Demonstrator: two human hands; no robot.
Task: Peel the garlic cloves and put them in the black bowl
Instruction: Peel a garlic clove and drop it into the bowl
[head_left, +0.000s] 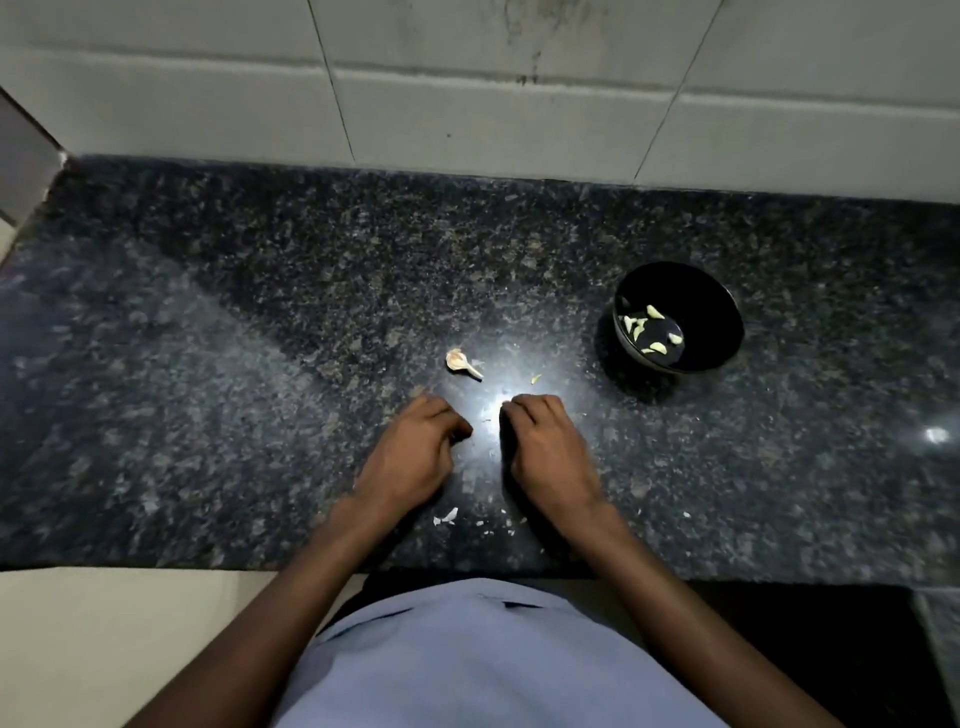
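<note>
- Lying on the dark speckled table (260, 322), the garlic piece (462, 362) is the only unpeeled bit in sight: a pale bulb remnant with a short stalk, and whether a whole clove is left on it is hard to tell.
- Its long axis runs on a slant, the plump end away from the person and the stalk pointing back toward the gap between the hands.
- The left hand (415, 452) sits just on the person's side of the garlic piece, nearer to it than the right hand (545, 447), so by my reading the left hand has the shorter reach.
- Both hands rest knuckles-up on the table with the fingers curled under; I cannot tell whether either one has a clove or a skin pinched beneath.
- The black bowl (722, 332) stands well to the right of the garlic piece and slightly farther from the person, with several peeled cloves (655, 312) already in it; the right hand is the closer one to it.
- A small pale scrap (535, 379) lies between the garlic piece and the bowl, and skin flakes (448, 516) are scattered between the person's wrists.
- Behind the garlic piece, the table ends at a wall of large pale tiles (467, 78), smudged in places; the light is dim, with a bright glare spot between the hands.
</note>
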